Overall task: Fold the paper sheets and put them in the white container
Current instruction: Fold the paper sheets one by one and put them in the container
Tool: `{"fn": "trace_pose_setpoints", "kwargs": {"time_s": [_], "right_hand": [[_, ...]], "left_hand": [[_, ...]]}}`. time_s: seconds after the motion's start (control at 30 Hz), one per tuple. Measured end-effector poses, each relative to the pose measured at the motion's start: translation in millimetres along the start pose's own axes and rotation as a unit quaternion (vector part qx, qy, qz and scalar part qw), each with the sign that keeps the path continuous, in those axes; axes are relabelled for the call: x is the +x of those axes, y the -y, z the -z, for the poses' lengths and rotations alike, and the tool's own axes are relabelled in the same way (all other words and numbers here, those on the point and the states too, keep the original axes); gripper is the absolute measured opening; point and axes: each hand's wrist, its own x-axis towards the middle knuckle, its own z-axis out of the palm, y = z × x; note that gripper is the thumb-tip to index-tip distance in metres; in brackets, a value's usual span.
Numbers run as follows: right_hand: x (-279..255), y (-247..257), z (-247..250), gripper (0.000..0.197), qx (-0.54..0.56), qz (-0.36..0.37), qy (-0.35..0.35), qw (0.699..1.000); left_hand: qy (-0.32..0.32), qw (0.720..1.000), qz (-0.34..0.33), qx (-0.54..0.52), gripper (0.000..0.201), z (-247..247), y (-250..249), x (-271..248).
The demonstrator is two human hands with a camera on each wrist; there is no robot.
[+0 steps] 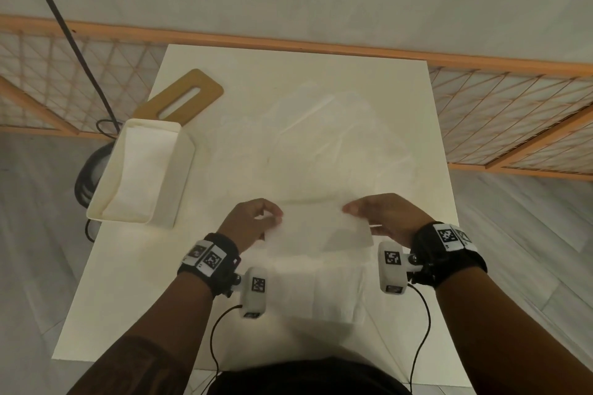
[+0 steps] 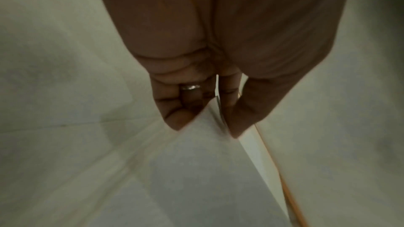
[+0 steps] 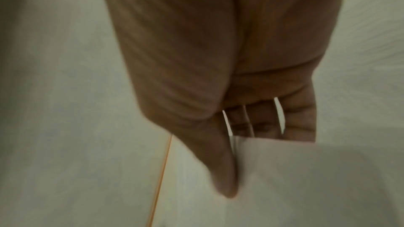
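Paper lies nearest: a white, soft-looking folded sheet (image 1: pixel 333 293) rests flat on the table's near part, between the two wrists. Just beyond it, a thin white paper sheet (image 1: pixel 316 228) is held above the surface. The left hand (image 1: pixel 248 223) pinches its left edge between thumb and curled fingers, and the right hand (image 1: pixel 383 218) pinches its right edge the same way; the wrist views confirm both pinches, thumb on one face and fingers (image 3: pixel 299 122) on the other.

Further back, a loose, crumpled, pale heap (image 1: pixel 333 138) that looks like more thin sheets spreads across the table's middle. At the left edge stands the white rectangular plastic container (image 1: pixel 179 176), with white paper already lying in it. Judging by this, the task is partway: some paper is stowed, one sheet is in hand, and the heap appears to remain.

Everything sits on a white rectangular table (image 1: pixel 128 282). A tan wooden board with a slot handle (image 1: pixel 183 96) lies behind the container. Beyond the table run an orange-framed lattice panel (image 1: pixel 513 119), a dark cable (image 1: pixel 73 38), grey wood-pattern flooring and a pale wall.
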Motion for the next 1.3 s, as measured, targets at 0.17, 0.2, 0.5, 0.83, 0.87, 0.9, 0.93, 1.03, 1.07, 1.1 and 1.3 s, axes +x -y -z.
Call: {"fn": "trace_pose_setpoints", "kwargs": {"time_s": [0.17, 0.2, 0.5, 0.83, 0.87, 0.9, 0.93, 1.03, 1.07, 1.1, 1.3], "right_hand": [[10, -37, 3, 0.026, -0.190, -0.006, -0.061, 0.980], [11, -41, 3, 0.025, -0.219, 0.001, -0.073, 0.973], [22, -53, -11, 0.016, -0.344, 0.031, -0.156, 0.926], [27, -53, -12, 0.015, -0.337, 0.040, -0.171, 0.925], [28, -53, -13, 0.015, -0.345, 0.038, -0.171, 0.922], [29, -53, -14, 0.014, -0.352, 0.035, -0.170, 0.920], [29, -53, -15, 0.014, -0.359, 0.032, -0.169, 0.917], [29, -49, -20, 0.014, -0.394, 0.021, -0.177, 0.902], [29, -45, -23, 0.013, -0.412, 0.022, -0.195, 0.890], [29, -40, -29, 0.013, -0.433, 0.031, -0.216, 0.875], [59, 1, -92, 0.032, -0.454, 0.164, -0.146, 0.863]], "left_hand": [[-0.005, 0.982, -0.028, 0.189, 0.017, -21, 10, -7], [-0.011, 0.977, -0.033, 0.213, 0.016, -25, 12, -7], [-0.028, 0.952, -0.074, 0.295, 0.014, -38, 24, -3], [-0.057, 0.966, -0.074, 0.243, 0.016, -34, 25, -1], [-0.054, 0.963, -0.072, 0.252, 0.017, -34, 25, -1], [-0.049, 0.961, -0.071, 0.264, 0.017, -35, 26, -1], [-0.044, 0.958, -0.069, 0.276, 0.017, -35, 26, -1], [-0.037, 0.946, -0.077, 0.314, 0.021, -37, 28, -2], [-0.036, 0.939, -0.085, 0.330, 0.025, -38, 29, -2], [-0.033, 0.933, -0.091, 0.347, 0.028, -39, 30, -2], [-0.043, 0.926, -0.103, 0.361, 0.047, -40, 30, -6]]}}
